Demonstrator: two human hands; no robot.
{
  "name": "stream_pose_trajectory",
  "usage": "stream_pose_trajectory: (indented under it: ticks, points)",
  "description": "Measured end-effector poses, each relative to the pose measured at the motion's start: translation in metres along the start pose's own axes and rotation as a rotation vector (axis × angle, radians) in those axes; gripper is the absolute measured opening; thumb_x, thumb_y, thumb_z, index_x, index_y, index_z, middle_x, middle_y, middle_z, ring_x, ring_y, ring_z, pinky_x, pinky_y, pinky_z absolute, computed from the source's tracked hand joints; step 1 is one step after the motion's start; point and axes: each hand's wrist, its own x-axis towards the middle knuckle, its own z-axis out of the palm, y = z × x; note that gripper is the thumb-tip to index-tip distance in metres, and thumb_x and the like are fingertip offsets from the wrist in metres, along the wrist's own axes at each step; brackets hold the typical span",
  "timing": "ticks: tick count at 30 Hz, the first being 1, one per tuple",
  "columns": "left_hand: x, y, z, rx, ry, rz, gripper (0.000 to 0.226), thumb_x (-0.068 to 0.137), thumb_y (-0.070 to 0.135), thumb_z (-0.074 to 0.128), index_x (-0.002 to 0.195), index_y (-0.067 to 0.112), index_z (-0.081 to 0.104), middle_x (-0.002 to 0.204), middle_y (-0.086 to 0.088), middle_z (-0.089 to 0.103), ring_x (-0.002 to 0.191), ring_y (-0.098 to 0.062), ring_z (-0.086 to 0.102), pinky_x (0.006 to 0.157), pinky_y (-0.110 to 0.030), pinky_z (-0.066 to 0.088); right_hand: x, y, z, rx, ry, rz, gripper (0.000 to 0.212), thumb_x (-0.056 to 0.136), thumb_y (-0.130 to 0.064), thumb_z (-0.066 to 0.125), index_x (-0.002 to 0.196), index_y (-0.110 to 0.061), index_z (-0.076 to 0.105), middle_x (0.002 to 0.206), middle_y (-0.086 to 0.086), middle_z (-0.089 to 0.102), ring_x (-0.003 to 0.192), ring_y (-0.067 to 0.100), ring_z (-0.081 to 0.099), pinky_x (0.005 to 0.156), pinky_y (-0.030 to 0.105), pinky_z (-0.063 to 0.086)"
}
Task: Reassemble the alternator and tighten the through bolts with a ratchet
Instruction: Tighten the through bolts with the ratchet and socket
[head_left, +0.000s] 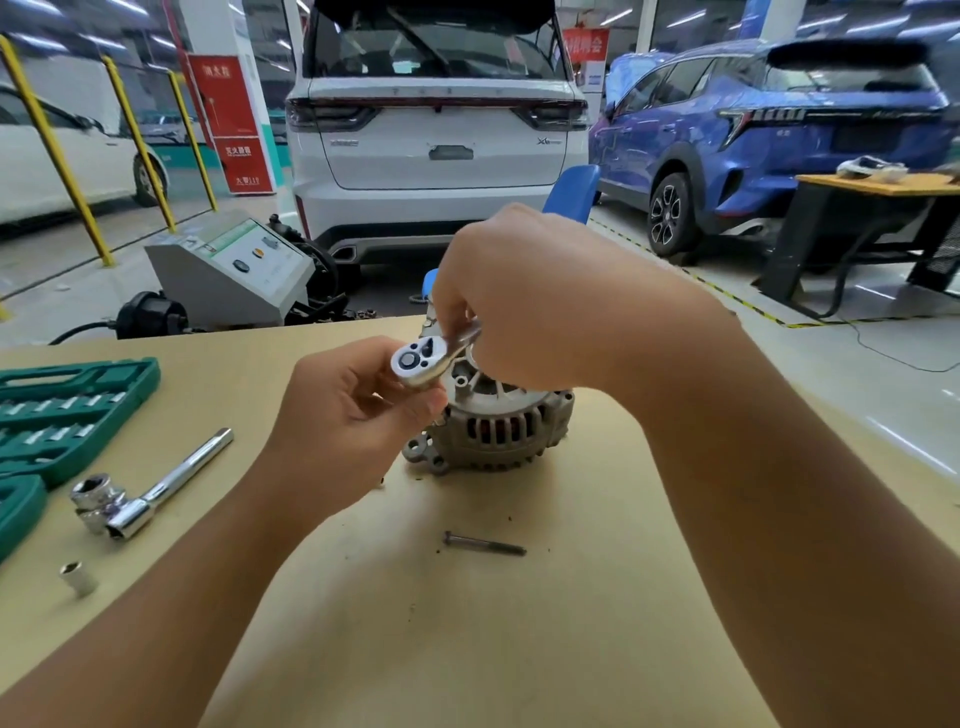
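Parked cars fill the workshop behind a tan worktable, cleared in the middle so the job sits within easy reach. On it, near the far edge, stands the alternator, set on end so its bolt heads face up toward the tool. To the left lies an open green socket case, close by for swapping sizes, with a chrome breaker bar beside it. The right hand curls down around the handle of the ratchet, likely to swing it. The left hand pinches under the ratchet head with thumb and fingers, apparently steadying it over a bolt. One through bolt lies loose nearer the person, seemingly waiting its turn, and a spare socket rests at the left.
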Motion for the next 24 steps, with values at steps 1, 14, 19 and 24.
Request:
stream_pose_trajectory:
  ticks: [1, 14, 19, 24]
  points:
    - [0.000, 0.000, 0.002, -0.005, 0.019, -0.003, 0.011, 0.084, 0.032, 0.076, 0.095, 0.030, 0.077, 0.084, 0.000, 0.074, 0.076, -0.033, 0.071, 0.071, -0.060, 0.060, 0.005, -0.001, 0.002, -0.020, -0.026, -0.030, 0.020, 0.081, -0.024, 0.066, 0.100, -0.029, 0.066, 0.077, -0.014, 0.045, 0.065, 0.011, 0.048, 0.056, 0.027, 0.042]
    - [0.000, 0.000, 0.002, -0.024, 0.054, -0.014, 0.016, 0.084, 0.019, 0.081, 0.094, 0.031, 0.080, 0.084, 0.006, 0.078, 0.072, -0.011, 0.074, 0.067, -0.023, 0.059, 0.017, 0.008, 0.009, -0.074, -0.088, -0.081, 0.025, 0.077, -0.032, 0.072, 0.071, -0.030, 0.047, 0.071, -0.016, 0.046, 0.061, 0.010, 0.046, 0.066, 0.033, 0.046]
    - [0.001, 0.004, 0.003, -0.034, 0.018, -0.025, 0.017, 0.083, 0.025, 0.083, 0.095, 0.037, 0.080, 0.084, 0.003, 0.078, 0.069, -0.019, 0.073, 0.065, -0.034, 0.062, 0.014, 0.009, 0.009, -0.072, -0.079, -0.088, 0.031, 0.077, -0.028, 0.072, 0.065, -0.033, 0.045, 0.069, -0.016, 0.047, 0.058, 0.006, 0.044, 0.058, 0.027, 0.040]
    - [-0.001, 0.004, 0.005, 0.045, 0.073, -0.022, 0.015, 0.084, 0.027, 0.081, 0.097, 0.034, 0.080, 0.087, 0.003, 0.078, 0.072, -0.026, 0.073, 0.061, -0.053, 0.061, 0.009, 0.008, 0.004, -0.044, -0.033, -0.074, 0.036, 0.079, -0.026, 0.074, 0.063, -0.036, 0.044, 0.065, -0.017, 0.044, 0.055, 0.003, 0.039, 0.051, 0.024, 0.029]
